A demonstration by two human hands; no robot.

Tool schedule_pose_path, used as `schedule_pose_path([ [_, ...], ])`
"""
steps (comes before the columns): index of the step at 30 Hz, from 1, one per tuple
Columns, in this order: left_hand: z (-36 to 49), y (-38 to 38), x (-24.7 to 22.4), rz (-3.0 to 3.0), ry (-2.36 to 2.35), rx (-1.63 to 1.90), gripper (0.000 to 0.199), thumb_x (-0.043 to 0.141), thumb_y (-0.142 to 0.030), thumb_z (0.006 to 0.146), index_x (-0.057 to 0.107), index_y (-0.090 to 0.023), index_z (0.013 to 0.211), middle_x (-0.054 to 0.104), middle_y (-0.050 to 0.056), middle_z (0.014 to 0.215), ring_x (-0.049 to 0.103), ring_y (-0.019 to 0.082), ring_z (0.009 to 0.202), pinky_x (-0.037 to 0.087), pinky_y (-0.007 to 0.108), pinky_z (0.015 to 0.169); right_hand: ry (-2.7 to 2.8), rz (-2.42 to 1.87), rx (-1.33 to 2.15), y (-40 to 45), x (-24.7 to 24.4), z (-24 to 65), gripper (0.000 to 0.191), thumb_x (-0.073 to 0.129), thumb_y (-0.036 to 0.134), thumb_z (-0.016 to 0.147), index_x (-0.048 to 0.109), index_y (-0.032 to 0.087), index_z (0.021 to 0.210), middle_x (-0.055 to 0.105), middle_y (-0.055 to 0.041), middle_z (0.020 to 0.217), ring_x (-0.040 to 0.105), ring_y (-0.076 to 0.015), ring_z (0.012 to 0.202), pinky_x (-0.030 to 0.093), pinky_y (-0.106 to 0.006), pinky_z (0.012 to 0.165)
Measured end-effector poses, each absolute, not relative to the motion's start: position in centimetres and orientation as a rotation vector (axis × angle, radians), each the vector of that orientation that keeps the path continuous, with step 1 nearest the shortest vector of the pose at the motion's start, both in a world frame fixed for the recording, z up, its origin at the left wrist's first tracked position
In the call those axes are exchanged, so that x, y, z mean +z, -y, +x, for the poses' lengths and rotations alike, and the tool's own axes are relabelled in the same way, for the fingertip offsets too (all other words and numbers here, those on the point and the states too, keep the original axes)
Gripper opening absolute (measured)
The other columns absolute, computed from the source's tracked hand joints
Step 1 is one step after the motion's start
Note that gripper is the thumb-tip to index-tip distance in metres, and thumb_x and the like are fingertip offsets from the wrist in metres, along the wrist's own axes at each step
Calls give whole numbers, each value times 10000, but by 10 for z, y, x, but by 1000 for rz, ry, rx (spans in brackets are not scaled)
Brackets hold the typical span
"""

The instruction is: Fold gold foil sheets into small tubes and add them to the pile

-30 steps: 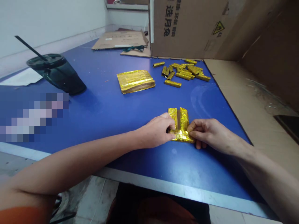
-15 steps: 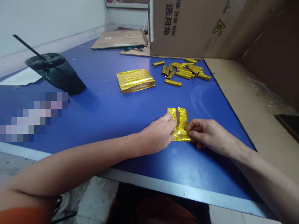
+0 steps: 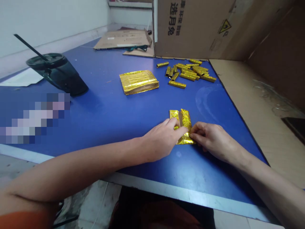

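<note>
A sheet of gold foil paper (image 3: 185,116) lies on the blue table with its sides folded inward, leaving a narrow brown strip between the flaps. My left hand (image 3: 164,138) grips it from the left, fingers curled at the left flap and thumb reaching across the middle. At the lower right corner, my right hand (image 3: 208,135) pinches the paper's edge between thumb and fingers. My fingers cover part of the lower half. Beyond it rests a stack of flat gold foil paper (image 3: 138,79).
Several small folded gold strips (image 3: 188,74) are heaped at the back right. A tilted-looking dark tumbler (image 3: 64,74) with a straw stands on the left. A large cardboard box (image 3: 195,28) and flattened cardboard (image 3: 124,38) sit at the back. A blurred patch covers the left side.
My left thumb has moved up and right across the paper's middle, and the left fingers have opened out a little. My right hand stays at the lower right corner.
</note>
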State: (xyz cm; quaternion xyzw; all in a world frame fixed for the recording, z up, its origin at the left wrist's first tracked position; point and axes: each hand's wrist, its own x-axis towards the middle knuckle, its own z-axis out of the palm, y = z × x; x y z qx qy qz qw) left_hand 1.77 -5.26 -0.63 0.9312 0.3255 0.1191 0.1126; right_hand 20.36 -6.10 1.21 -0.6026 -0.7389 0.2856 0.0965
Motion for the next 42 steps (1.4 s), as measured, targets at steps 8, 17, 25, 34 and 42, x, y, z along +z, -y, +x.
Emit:
schedule_pose_path([
  [8,17,50,-13,2996,-827,279,264,379,-139,849,570,-137,1032,457,112,1270,474,213,939,399,321,747,2228,-1820,779,61,12,205,82,456,199,767,523,191,720,590,12,549,504,-98,417,374,-232,443],
  [17,18,51,-10,3119,-812,193,256,408,-162,855,566,-150,1056,556,71,1192,484,217,896,349,295,638,2273,-1867,429,56,8,210,92,481,235,766,557,201,727,635,-23,614,555,-148,538,401,-273,520],
  [25,19,53,-9,3145,-828,142,276,389,-158,862,559,-138,1078,555,72,1193,482,224,892,339,296,612,2368,-1454,781,60,20,222,190,482,347,814,591,196,777,645,-11,673,551,-125,562,418,-246,531],
  [34,19,51,-9,3140,-809,165,276,426,-169,844,545,-143,1091,533,79,1216,482,214,890,347,293,649,2680,-1312,598,61,15,223,195,499,252,820,667,260,919,702,-6,851,637,-150,721,458,-244,616],
  [42,19,51,-11,3142,-803,152,270,402,-183,855,572,-145,1062,545,73,1196,468,222,889,356,298,651,2816,-1022,159,80,27,211,247,439,232,851,650,198,976,663,-84,994,622,-211,887,455,-384,832],
])
